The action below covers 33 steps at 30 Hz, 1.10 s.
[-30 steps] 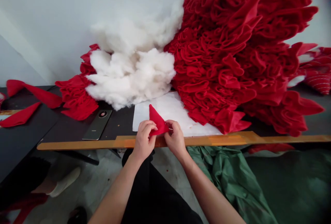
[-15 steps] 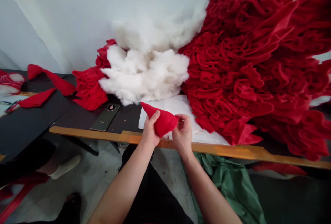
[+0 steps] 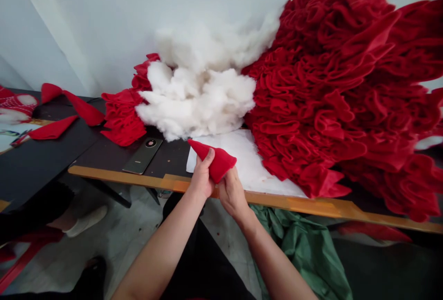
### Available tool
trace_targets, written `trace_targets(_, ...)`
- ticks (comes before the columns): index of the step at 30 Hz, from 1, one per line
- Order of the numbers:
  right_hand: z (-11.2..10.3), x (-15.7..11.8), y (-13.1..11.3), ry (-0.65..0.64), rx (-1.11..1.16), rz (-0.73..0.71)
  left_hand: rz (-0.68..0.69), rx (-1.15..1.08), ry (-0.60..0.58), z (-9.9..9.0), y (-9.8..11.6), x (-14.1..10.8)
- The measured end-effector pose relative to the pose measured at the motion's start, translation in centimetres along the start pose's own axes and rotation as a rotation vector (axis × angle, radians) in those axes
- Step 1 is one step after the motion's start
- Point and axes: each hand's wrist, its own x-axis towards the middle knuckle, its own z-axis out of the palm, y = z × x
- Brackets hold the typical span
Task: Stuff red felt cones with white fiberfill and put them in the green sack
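Observation:
A small red felt cone hat [image 3: 222, 163], its tip pointing up and left, is held over the front edge of the table. My left hand [image 3: 203, 175] wraps round its middle, with the thumb lying on top. At the wide lower right end, my right hand [image 3: 232, 191] grips the hat near its rim; most of its fingertips are hidden behind the cloth. Just beyond the hat lies a heap of white stuffing [image 3: 200, 101]. White paper [image 3: 252, 161] lies on the table beneath the hat.
A large pile of red cone hats [image 3: 311, 106] rises on the right. Left of the stuffing are a smaller red stack [image 3: 122, 115] and a phone [image 3: 143, 156]. Loose red cones [image 3: 85, 108] lie farther left. Green cloth [image 3: 301, 249] hangs below the table; another person's foot [image 3: 86, 221] shows at lower left.
My right hand has shifted left and down, from pinching the rim's right corner to below the wide end. The left hand keeps its hold on the hat.

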Motion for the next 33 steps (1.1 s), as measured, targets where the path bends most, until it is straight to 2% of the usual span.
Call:
trace_targets(3,-0.6,0.0,-0.1,0.066,0.104,0.144,-0.027,0.035,-0.051,-0.4,0.7,-0.2)
trace_targets(5,-0.9,-0.2,-0.4,0.138,0.147,0.205,0.001,0.064,-0.046,-0.7,0.9,-0.1)
trace_targets(8,-0.9,-0.6,-0.9,0.307,0.074,0.157,0.086,0.065,0.009,-1.0,0.6,0.2)
trace_targets(10,-0.6,-0.8,-1.0,0.354,0.007,0.079,0.064,0.042,0.014,-0.9,0.1,0.3)
trace_targets(13,-0.2,-0.7,-0.7,0.262,-0.035,-0.004,-0.006,0.016,-0.041,-0.4,-0.2,0.0)
trace_targets(16,-0.1,-0.5,0.0,0.190,-0.085,-0.060,0.000,-0.010,-0.051,0.1,0.0,-0.4)
trace_targets(18,-0.3,-0.5,0.1,0.168,-0.084,-0.037,0.007,-0.029,0.015,0.1,0.3,-0.3)
trace_targets(21,-0.5,-0.9,-0.4,0.211,-0.025,0.036,0.003,-0.085,0.157,0.0,0.7,0.0)
trace_targets(23,-0.6,-1.2,-0.8,0.239,0.008,0.009,-0.015,-0.120,0.188,0.0,0.8,0.1)
trace_targets(26,-0.4,-1.3,-1.1,0.168,0.047,-0.063,-0.076,-0.124,0.138,0.2,0.7,0.0)
trace_targets(31,-0.3,-0.8,-1.1,-0.030,-0.042,-0.064,-0.098,-0.090,0.100,0.3,0.8,-0.1)
trace_targets(33,-0.3,-0.9,-1.1,-0.029,-0.074,-0.111,-0.098,-0.087,0.097,0.2,1.0,0.1)
